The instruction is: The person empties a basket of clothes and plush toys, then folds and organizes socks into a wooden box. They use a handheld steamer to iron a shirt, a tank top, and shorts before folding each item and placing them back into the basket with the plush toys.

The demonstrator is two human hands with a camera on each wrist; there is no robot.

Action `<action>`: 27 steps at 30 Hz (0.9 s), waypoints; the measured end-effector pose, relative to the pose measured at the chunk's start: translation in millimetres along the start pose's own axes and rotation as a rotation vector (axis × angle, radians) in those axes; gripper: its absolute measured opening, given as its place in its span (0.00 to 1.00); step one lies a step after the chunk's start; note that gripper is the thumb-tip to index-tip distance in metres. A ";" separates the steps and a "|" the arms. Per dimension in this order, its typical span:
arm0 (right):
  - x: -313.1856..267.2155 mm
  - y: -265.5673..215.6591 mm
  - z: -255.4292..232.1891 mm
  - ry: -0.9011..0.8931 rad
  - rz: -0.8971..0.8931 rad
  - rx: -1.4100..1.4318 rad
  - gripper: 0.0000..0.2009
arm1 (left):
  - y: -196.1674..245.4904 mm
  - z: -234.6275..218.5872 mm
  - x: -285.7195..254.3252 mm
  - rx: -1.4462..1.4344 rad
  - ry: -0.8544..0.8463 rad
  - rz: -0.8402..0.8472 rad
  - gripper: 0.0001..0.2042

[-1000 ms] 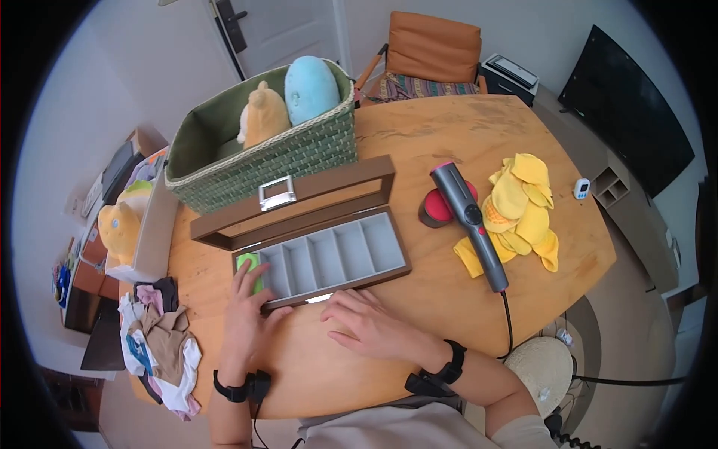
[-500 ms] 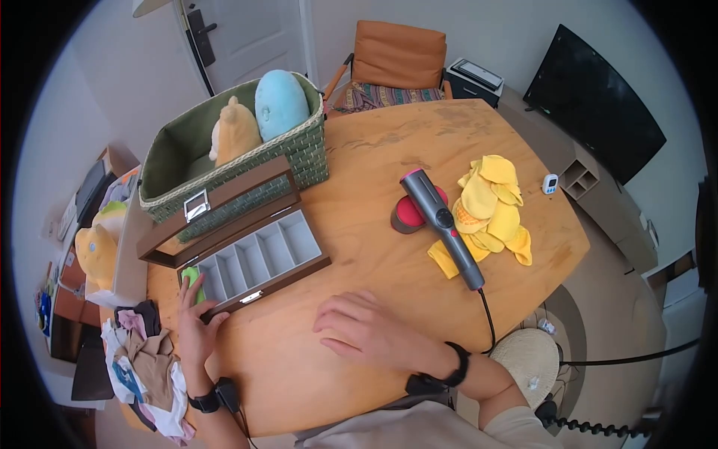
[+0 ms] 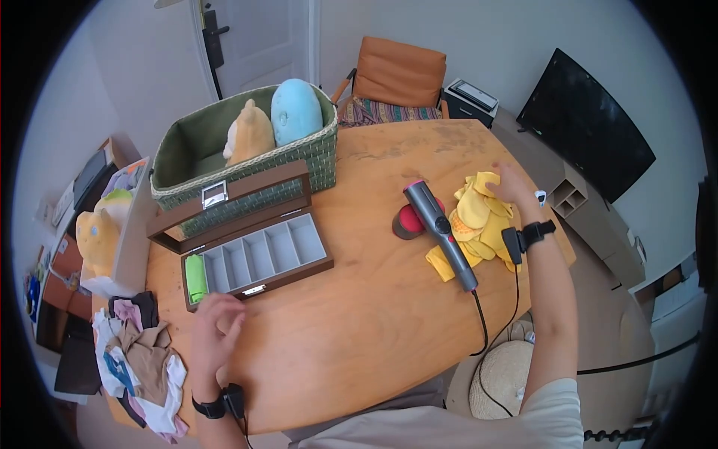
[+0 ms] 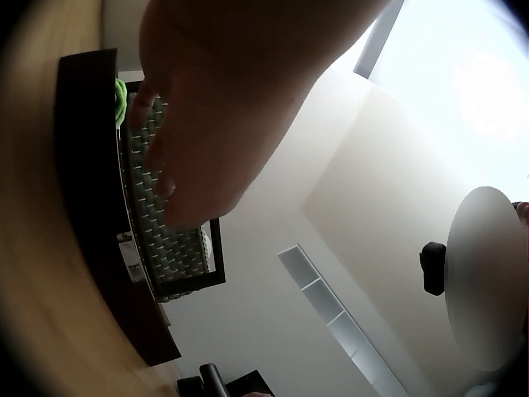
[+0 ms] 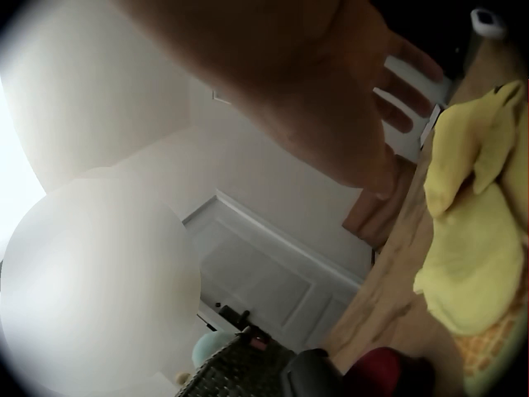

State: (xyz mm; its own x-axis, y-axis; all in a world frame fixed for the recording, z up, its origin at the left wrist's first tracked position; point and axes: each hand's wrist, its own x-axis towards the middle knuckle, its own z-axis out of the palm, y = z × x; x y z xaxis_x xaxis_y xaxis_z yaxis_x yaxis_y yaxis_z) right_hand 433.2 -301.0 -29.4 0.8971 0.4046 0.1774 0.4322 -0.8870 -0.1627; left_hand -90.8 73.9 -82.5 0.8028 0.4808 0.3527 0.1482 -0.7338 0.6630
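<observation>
My left hand (image 3: pixel 217 333) hovers at the near left corner of a brown organizer box (image 3: pixel 250 293), fingers loosely bent and holding nothing. A rolled green cloth (image 3: pixel 196 278) fills the box's leftmost compartment; the grey compartments (image 3: pixel 262 254) to its right are bare. The box's windowed lid (image 3: pixel 254 196) stands raised. My right hand (image 3: pixel 512 187) reaches over the far edge of a yellow cloth pile (image 3: pixel 490 228). In the right wrist view its fingers (image 5: pixel 405 91) are spread above the table, close to the yellow cloth.
A grey hair dryer (image 3: pixel 441 236) lies between the box and the yellow pile, beside a red-topped round container (image 3: pixel 407 223). Behind the box stands a green woven basket (image 3: pixel 299 161) with plush toys. Crumpled clothes (image 3: pixel 142 352) lie at the left edge, near a white bin (image 3: pixel 134 239).
My right hand has moved from the table's front middle to the yellow pile at right. The left hand has drawn back from the green cloth, which now lies neatly in its compartment.
</observation>
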 end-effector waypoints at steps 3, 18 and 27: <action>7.8 14.1 8.2 -0.100 -0.014 -0.233 0.31 | 3.4 5.1 1.0 -0.043 -0.129 0.046 0.05; 10.9 18.2 -44.8 -0.126 -0.030 1.102 0.17 | -4.4 8.5 1.2 -0.154 -0.200 -0.027 0.03; -105.3 -137.1 -81.4 -0.722 0.056 1.570 0.22 | 6.7 7.2 -6.4 -0.427 -0.383 -0.151 0.05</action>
State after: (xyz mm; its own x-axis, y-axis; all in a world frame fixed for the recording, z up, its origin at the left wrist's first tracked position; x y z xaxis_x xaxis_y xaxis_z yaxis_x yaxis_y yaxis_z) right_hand 272.0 -240.2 53.2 0.5800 0.7827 -0.2257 -0.3223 -0.0340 -0.9460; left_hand -90.8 62.5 -85.1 0.9541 0.2987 0.0230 0.0950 -0.3745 0.9223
